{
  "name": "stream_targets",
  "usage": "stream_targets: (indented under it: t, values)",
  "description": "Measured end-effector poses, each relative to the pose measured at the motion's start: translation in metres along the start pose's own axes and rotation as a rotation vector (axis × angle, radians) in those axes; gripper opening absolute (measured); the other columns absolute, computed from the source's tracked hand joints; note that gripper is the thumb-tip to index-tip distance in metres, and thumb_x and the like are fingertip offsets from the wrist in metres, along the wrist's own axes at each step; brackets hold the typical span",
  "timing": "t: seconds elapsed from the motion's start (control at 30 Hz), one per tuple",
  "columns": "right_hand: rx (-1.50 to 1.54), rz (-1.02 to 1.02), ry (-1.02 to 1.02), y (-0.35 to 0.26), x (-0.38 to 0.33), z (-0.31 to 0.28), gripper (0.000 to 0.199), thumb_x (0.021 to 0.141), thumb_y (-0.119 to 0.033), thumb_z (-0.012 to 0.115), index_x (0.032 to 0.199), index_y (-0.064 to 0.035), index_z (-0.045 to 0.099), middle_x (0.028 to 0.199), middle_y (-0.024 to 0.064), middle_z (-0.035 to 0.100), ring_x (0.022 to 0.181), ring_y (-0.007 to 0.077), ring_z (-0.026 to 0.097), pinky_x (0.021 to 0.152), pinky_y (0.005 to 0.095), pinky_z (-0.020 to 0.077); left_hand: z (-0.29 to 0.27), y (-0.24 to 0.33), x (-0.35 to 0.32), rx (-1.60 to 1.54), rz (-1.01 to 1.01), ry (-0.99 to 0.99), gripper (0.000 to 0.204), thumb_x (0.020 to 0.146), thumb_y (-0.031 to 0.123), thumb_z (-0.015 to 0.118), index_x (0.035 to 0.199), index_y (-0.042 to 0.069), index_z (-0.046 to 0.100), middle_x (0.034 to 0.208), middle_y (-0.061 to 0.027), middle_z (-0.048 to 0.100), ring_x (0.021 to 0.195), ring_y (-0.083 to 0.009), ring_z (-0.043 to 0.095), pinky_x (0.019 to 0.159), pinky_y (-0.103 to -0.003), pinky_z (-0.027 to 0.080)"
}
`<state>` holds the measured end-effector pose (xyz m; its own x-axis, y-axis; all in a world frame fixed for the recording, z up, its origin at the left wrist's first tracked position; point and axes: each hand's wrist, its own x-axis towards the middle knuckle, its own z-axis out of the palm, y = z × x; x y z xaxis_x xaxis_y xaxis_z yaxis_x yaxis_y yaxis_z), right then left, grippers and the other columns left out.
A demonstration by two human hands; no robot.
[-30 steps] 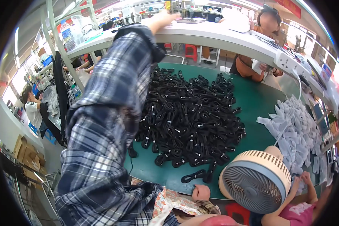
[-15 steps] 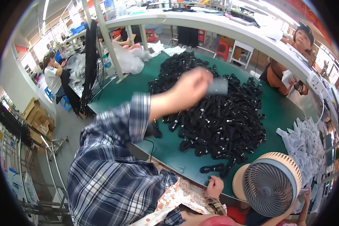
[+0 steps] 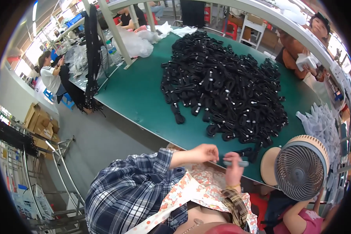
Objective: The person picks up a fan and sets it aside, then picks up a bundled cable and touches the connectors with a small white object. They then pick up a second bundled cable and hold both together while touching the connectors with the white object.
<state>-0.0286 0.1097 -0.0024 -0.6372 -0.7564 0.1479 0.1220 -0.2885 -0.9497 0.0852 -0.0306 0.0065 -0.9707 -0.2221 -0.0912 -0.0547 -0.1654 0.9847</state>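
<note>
Both hands are close together at the near edge of the green table [image 3: 138,107]. My left hand [image 3: 205,153], in a blue plaid sleeve, has its fingers curled in; whether something small is pinched there cannot be made out. My right hand [image 3: 233,171] closes its fingers around a small flat grey piece [image 3: 242,163], which sticks out to the right. Beyond them lies a large heap of bundled black cords [image 3: 226,89] with shiny metallic bits. One loose black bundle [image 3: 243,151] lies just past my right hand.
A round-headed desk fan [image 3: 300,167] stands at the right table edge, near a pile of pale grey fabric pieces [image 3: 319,124]. Clear plastic bags [image 3: 134,43] sit by a shelf post at the far left. Co-workers are at the left, far side and right. A white shelf spans the back.
My left hand has drawn back from over the heap to the near edge, beside my right hand. The grey piece, earlier at my left hand, is now in my right. The view has shifted.
</note>
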Motion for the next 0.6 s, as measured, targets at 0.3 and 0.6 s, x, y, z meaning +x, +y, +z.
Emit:
stream_targets:
  t: [0.3,0.6]
  values:
    - [-0.029,0.056,0.329,0.019,0.001,-0.05,0.019,0.086,-0.018,0.041,0.072,-0.0052,0.042,0.059,-0.0008,0.041,0.047,0.0061,0.037,0.042,0.0202,0.0279,-0.123,0.023,-0.005,1.235,0.274,1.041,0.034,0.068,0.023,0.059,0.096,0.007,0.05,0.108,-0.0141,0.044,0.101,-0.0308,0.043,0.086,-0.046,0.031]
    - [-0.404,0.002,0.213,0.036,-0.002,-0.057,0.029,0.085,-0.018,0.044,0.059,-0.0083,0.036,0.049,-0.0041,0.03,0.043,0.0024,0.027,0.039,0.0188,0.018,-0.151,-0.02,-0.003,1.246,-0.22,0.987,0.057,0.066,0.035,0.06,0.114,0.012,0.04,0.125,-0.0177,0.026,0.116,-0.0359,0.023,0.092,-0.059,0.012]
